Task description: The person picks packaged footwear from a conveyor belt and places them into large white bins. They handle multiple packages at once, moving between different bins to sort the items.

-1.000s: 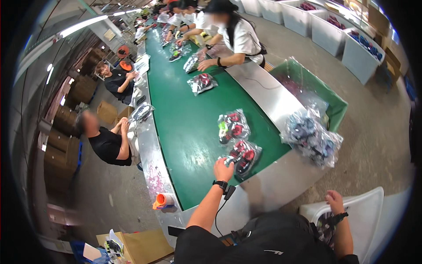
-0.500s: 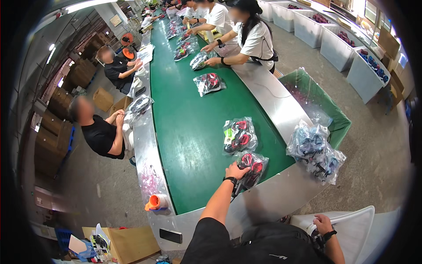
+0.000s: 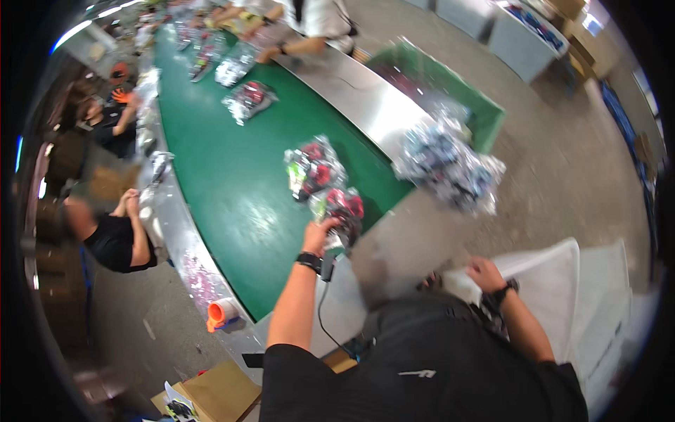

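My left hand (image 3: 320, 235) grips a clear plastic bag of red and black items (image 3: 339, 211) at the near end of the green conveyor belt (image 3: 232, 190). A second bag of the same kind (image 3: 313, 167) lies on the belt just beyond it. My right hand (image 3: 484, 274) holds the rim of a large white sack (image 3: 562, 274) at my right side. A black watch sits on each wrist.
A heap of filled clear bags (image 3: 446, 165) rests on the steel side table (image 3: 365, 105). A green bin (image 3: 450, 91) stands behind it. More bags (image 3: 247, 98) ride the belt farther off. Other people work on both sides of the belt. An orange tape roll (image 3: 221, 313) sits near the belt's corner.
My view has tilted and come closer to the belt. My left hand stays on the nearest bag, drawing it toward the belt's end. My right hand rose to the sack's rim.
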### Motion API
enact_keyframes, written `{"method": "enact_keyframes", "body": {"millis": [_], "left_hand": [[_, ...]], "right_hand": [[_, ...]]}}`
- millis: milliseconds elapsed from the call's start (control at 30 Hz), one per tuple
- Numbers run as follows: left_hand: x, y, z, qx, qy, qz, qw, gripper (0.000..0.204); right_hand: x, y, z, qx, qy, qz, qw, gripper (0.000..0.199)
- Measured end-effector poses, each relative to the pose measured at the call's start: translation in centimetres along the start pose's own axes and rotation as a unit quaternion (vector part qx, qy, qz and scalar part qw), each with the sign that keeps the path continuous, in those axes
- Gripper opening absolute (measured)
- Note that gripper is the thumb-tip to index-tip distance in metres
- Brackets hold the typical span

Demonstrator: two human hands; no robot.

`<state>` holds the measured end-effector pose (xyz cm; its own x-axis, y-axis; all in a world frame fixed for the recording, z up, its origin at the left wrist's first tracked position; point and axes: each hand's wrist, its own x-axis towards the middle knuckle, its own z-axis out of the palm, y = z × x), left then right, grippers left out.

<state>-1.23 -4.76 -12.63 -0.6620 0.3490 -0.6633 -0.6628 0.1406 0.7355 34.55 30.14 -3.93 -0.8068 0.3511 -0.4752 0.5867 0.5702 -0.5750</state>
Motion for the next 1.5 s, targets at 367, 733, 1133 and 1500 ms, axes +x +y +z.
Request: {"method": "enact_keyframes", "body": {"millis": [367,733,1133,1500], "left_hand": [[-6.4,1.7,2.3,-0.141,-0.128,-0.051,0.98,0.027],[-7.0,0.6,0.8,0.217,0.182,0.308,0.908,0.023],[-16.9,-12.6,3.3,0.05,-0.051,-0.277,0.958,0.025],[-12.0,-8.7,6.4,-0.127,-0.007,-0.162,0.979,0.05]], "right_hand": [[6.4,-5.6,0.2,0.135,-0.052,-0.027,0.989,0.038],[9.1,-9.0,1.4,0.126,-0.13,-0.042,0.983,0.037],[15.5,-11.2,7.2,0.031,-0.151,-0.137,0.979,0.053],[14.2,-9.7,8.9,0.137,-0.181,-0.063,0.972,0.051]]}}
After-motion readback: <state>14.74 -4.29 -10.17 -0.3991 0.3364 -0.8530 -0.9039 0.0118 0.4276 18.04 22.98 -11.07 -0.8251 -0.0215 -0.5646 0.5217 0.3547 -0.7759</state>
